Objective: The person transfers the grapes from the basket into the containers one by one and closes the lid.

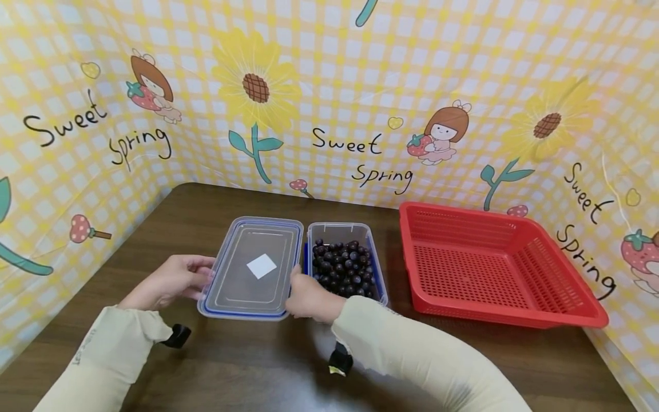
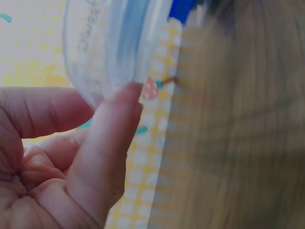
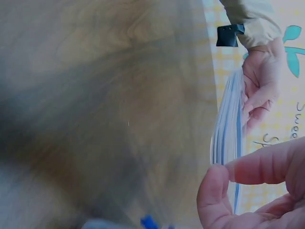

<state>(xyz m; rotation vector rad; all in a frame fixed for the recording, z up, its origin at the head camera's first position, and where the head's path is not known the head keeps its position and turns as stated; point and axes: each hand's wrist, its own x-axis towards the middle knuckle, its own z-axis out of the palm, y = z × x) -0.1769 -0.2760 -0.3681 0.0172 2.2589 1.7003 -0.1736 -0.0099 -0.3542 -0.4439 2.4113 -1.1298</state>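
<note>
Both hands hold a clear plastic lid [image 1: 239,286] with a blue seal and a white square label. My left hand [image 1: 177,280] pinches its left edge; thumb and fingers meet there in the left wrist view. At the opposite edge, my right hand [image 1: 314,297] grips it between thumb and fingers, and the right wrist view shows the lid [image 3: 228,124] edge-on. Just right of the lid stands an uncovered clear container [image 1: 340,229] with dark round berries [image 1: 342,266] inside. The right hand and sleeve overlap its near corner in the head view.
A red perforated basket [image 1: 494,315] stands right of the container on the brown wooden table [image 1: 247,366]. Patterned yellow checked cloth [image 1: 340,86] rises behind the table and along both sides. A blue clip [image 1: 306,257] shows at the container's left side.
</note>
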